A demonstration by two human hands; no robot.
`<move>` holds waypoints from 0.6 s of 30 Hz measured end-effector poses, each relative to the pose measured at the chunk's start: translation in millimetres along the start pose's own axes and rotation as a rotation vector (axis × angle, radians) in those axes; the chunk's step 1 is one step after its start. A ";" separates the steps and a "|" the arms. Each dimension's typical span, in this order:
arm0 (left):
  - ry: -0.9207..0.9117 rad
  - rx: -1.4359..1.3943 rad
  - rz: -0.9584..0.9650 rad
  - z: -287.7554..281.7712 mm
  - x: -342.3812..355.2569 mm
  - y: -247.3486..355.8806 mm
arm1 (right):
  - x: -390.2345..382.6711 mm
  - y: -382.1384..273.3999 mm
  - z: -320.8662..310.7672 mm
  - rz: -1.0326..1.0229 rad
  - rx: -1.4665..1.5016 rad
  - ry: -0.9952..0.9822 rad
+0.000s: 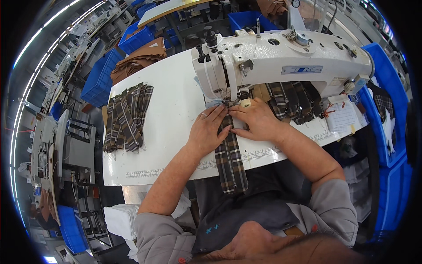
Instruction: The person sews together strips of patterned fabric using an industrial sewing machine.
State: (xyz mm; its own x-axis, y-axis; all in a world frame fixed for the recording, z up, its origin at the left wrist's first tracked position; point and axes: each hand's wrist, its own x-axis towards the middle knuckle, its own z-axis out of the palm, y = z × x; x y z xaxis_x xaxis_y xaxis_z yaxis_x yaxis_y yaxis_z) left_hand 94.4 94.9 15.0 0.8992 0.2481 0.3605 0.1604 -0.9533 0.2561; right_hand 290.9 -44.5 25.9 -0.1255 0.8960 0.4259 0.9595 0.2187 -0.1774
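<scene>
1. Plaid strip (230, 160): a long, narrow piece of brown, white and dark checked cloth lies at the centre of the frame, its near end hanging off the front edge of the white table (171, 110) toward the person's lap, its far end under the needle of the sewing machine (281, 61).
2. Left hand (206, 131): just left of the strip, palm down, fingers spread flat and pressing the cloth's left edge onto the table; it pins rather than pinches.
3. Right hand (257, 121): just right of the strip, also flat and open, fingertips nearly meeting the left hand's in front of the needle. One finger appears to wear a pale cover.
4. Doing this well probably means keeping both hands level, the strip straight in line with the needle, and fingertips clear of it.
5. Middle left of the frame: a pile of strips (126, 116) in the same plaid lies on the table.
6. Behind the right hand, under the machine's arm, more plaid pieces (292, 101) are heaped.
7. Top and sides: blue crates (102, 79), one beside folded brown cloth (138, 59).
</scene>
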 end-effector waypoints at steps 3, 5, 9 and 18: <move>0.012 -0.053 0.013 0.3 0.8 -1.5 | -2.4 0.3 1.9 0.001 0.011 0.012; 0.021 -0.076 -0.005 4.2 -0.4 -1.1 | -2.8 0.0 2.1 -0.022 0.011 0.033; -0.003 0.072 -0.027 1.0 -2.6 2.9 | -3.8 0.6 1.2 -0.033 -0.007 0.007; -0.013 0.025 -0.035 1.0 -6.3 0.7 | -2.2 0.6 4.2 -0.052 -0.011 0.049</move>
State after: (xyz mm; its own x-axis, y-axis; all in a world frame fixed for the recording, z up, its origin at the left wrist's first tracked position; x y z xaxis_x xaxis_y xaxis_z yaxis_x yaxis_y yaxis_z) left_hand 89.2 92.5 12.0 0.8982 0.2792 0.3396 0.2018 -0.9481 0.2456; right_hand 290.7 -44.7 21.2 -0.1627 0.8638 0.4768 0.9549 0.2596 -0.1444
